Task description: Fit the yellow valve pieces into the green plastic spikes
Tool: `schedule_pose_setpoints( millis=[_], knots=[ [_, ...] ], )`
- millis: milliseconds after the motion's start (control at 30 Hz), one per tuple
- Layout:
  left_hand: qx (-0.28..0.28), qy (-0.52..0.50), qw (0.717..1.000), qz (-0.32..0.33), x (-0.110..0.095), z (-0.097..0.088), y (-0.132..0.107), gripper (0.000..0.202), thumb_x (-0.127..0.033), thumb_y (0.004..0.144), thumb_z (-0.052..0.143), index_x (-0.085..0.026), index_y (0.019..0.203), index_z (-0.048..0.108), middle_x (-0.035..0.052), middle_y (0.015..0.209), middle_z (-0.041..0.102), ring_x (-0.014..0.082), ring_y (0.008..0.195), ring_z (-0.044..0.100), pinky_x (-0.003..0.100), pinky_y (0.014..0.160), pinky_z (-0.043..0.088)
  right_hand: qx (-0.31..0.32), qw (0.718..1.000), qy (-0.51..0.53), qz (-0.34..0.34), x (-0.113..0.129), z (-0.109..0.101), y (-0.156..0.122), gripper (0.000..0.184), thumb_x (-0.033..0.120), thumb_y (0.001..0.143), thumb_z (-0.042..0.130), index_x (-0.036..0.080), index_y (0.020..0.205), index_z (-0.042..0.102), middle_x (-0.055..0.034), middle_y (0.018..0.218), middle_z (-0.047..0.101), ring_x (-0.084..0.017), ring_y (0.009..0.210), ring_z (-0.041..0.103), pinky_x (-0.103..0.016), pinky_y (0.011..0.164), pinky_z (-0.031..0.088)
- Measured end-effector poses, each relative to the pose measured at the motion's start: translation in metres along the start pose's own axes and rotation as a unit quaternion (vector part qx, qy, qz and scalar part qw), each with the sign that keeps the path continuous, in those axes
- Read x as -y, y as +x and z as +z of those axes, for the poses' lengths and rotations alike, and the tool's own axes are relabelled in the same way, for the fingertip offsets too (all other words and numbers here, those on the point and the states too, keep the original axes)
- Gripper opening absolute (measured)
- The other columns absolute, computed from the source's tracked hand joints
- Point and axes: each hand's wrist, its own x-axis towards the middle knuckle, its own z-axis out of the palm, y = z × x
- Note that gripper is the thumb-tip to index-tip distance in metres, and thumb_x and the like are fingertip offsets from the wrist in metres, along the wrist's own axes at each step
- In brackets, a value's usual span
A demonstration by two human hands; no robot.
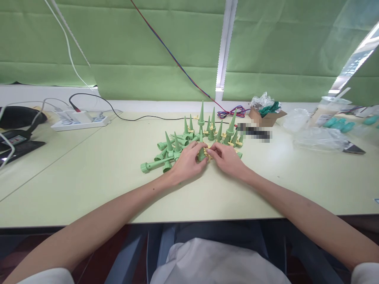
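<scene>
Pale cream table [89,173], matte, a seam line running across its left part. Green blinds [148,47] cover the back wall, with a white strip [224,43] between 2 panels.

Upper left: white power strip [79,120], with a black cable [124,115] trailing right. A red-blue wire [177,63] drops diagonally to the table's back edge. Right of centre: open cardboard box [266,116], clear plastic bags [316,138], plastic cup [327,110].

Centre: cluster of green cones [213,128], some upright, some lying flat at the left, packed just behind the fingers.

Left hand [186,162] and right hand [228,159] meet at the cluster's near edge. Both grips narrow, fingertips pinched on 1 upright green cone [201,152], which stands on the table between them with a yellow piece [209,157] at its base.
</scene>
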Motion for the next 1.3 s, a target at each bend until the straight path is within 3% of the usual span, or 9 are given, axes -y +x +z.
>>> schedule_pose_setpoints(
  millis=[333, 1300],
  knots=[
    [-0.001, 0.007, 1.0, 0.001, -0.0008, -0.0011, 0.0003, 0.028, -0.024, 0.088, 0.054, -0.019, 0.115, 0.059, 0.0045, 0.099, 0.057, 0.012, 0.065, 0.054, 0.03, 0.069, 0.047, 0.022, 1.0, -0.011, -0.011, 0.0007, 0.0014, -0.0002, 0.017, 0.032, 0.094, 0.052, 0.02, 0.084, 0.056, 0.0015, 0.068, 0.061, -0.013, 0.057, 0.051, -0.027, 0.06, 0.036],
    [0.004, 0.002, 1.0, -0.001, -0.0019, -0.0014, 0.0, 0.027, -0.025, 0.088, 0.055, -0.02, 0.114, 0.06, 0.0048, 0.097, 0.057, 0.0151, 0.072, 0.056, 0.03, 0.069, 0.046, 0.027, 0.999, -0.015, -0.02, -0.0047, 0.0016, -0.0001, 0.029, 0.037, 0.096, 0.05, 0.021, 0.072, 0.051, 0.0028, 0.061, 0.053, -0.013, 0.055, 0.044, -0.028, 0.056, 0.031]
  ],
)
